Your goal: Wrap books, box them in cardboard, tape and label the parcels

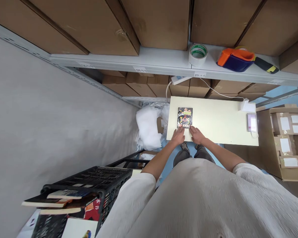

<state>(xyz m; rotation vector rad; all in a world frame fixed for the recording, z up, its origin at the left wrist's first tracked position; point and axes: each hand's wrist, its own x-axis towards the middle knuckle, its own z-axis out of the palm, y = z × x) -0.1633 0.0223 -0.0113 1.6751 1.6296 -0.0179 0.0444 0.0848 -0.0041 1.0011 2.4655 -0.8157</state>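
A dark book (pixel 185 116) with a colourful "365" cover lies flat on the pale cream table (pixel 218 120), near its front left part. My left hand (pixel 178 136) rests at the book's near left corner, fingers stretched out and touching its lower edge. My right hand (pixel 196 134) lies at the near right corner, fingers flat and extended against the same edge. Neither hand wraps around the book.
A black crate (pixel 99 180) with several books stands at lower left. White plastic bags (pixel 149 127) lie left of the table. On the grey shelf (pixel 159 61) above sit a tape roll (pixel 198 54) and an orange-blue tape dispenser (pixel 235 59). An open cardboard box (pixel 285 142) of parcels stands right. A phone (pixel 252 122) lies at the table's right end.
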